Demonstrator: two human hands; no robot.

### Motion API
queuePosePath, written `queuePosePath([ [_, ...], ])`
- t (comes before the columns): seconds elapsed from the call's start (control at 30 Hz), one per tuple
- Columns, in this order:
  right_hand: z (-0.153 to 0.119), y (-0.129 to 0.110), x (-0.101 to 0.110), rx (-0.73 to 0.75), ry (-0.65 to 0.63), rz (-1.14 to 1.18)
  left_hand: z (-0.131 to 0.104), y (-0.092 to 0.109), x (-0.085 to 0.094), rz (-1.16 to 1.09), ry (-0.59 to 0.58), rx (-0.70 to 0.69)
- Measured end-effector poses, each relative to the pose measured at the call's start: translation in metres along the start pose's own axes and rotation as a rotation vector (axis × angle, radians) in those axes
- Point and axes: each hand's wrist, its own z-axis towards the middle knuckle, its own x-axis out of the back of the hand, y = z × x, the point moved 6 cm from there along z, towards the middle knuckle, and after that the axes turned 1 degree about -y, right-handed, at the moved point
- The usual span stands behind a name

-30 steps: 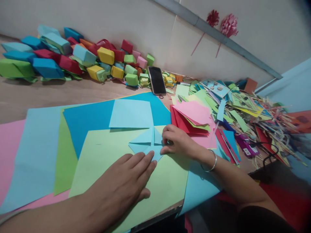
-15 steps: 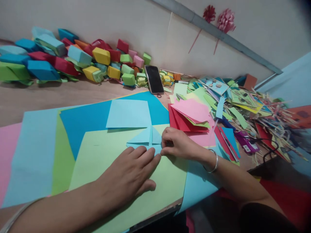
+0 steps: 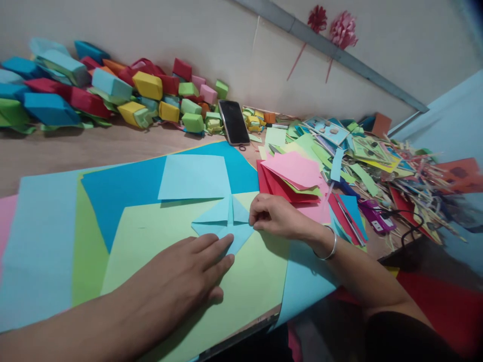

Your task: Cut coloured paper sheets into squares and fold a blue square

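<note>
A light blue sheet of origami paper (image 3: 241, 234), folded into a diamond-like shape with flaps meeting at a centre line, lies on a large pale green sheet (image 3: 256, 281). My left hand (image 3: 184, 274) rests flat, fingers stretched, with its fingertips on the lower left of the folded paper. At the right corner, my right hand (image 3: 277, 216) has its fingers curled and closed on the paper's edge. Just behind the folded piece, a light blue square (image 3: 194, 176) lies over a darker blue sheet (image 3: 124, 186).
Folded paper blocks (image 3: 147, 85) in many colours are heaped along the wall. Near them lies a phone (image 3: 234, 123). To the right are pink and red papers (image 3: 290, 168), a pen (image 3: 349, 218), a purple box (image 3: 377, 217) and a pile of sticks and scraps (image 3: 407, 176).
My left hand has slid down and left, uncovering more of the folded paper. My right hand stays at the right corner, its fingers a little higher. The view has shifted slightly.
</note>
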Motion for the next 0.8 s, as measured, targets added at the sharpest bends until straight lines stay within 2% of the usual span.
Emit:
queuePosePath([
  [0.13,-0.003,-0.002,0.000,0.060,0.012,-0.069,-0.001,0.001,-0.004,-0.020,-0.012,0.025],
  [0.23,-0.005,0.000,-0.003,0.122,0.040,-0.130,-0.002,0.002,-0.002,0.032,0.040,0.040],
  [0.4,-0.008,0.001,-0.011,0.269,0.074,-0.261,-0.002,0.008,-0.002,0.139,0.088,-0.034],
  [0.53,-0.008,-0.003,-0.014,0.254,0.098,-0.384,-0.002,0.009,-0.003,0.180,0.093,-0.031],
  [0.67,-0.007,-0.008,-0.011,0.196,0.122,-0.367,0.000,0.012,0.006,0.153,0.166,-0.050],
  [0.8,-0.004,-0.010,-0.010,0.219,0.116,-0.449,0.006,0.008,0.011,0.101,0.199,0.015],
])
